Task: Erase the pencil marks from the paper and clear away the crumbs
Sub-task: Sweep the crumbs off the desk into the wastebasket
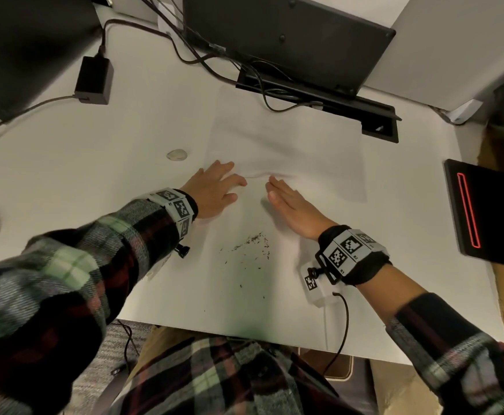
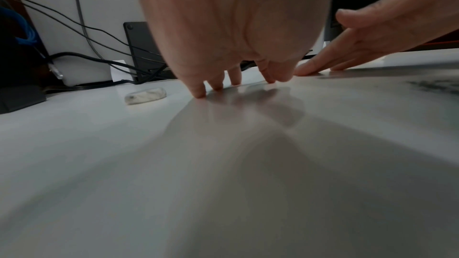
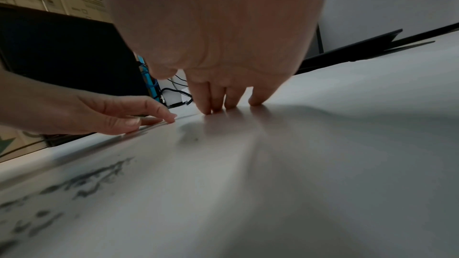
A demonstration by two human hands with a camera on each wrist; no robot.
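A white sheet of paper [image 1: 289, 151] lies on the white desk [image 1: 80, 181]. Dark eraser crumbs [image 1: 253, 244] are scattered on its near part and on the desk in front. My left hand [image 1: 214, 190] presses flat on the paper's left edge, fingers straight. My right hand [image 1: 289, 205] stands on its little-finger edge on the paper, fingers straight and together, just beyond the crumbs. In the left wrist view the left fingertips [image 2: 198, 93] touch the surface. In the right wrist view the right fingertips [image 3: 218, 107] rest on the paper, crumbs [image 3: 87, 181] blurred nearby. A whitish eraser [image 1: 176, 154] lies left of the paper.
A black power adapter [image 1: 94, 80] with cables sits at the back left. A monitor base [image 1: 289, 37] and a cable slot [image 1: 379, 127] lie behind the paper. A black device with a red outline [image 1: 484, 211] lies at the right. The desk's front edge [image 1: 244, 333] is near me.
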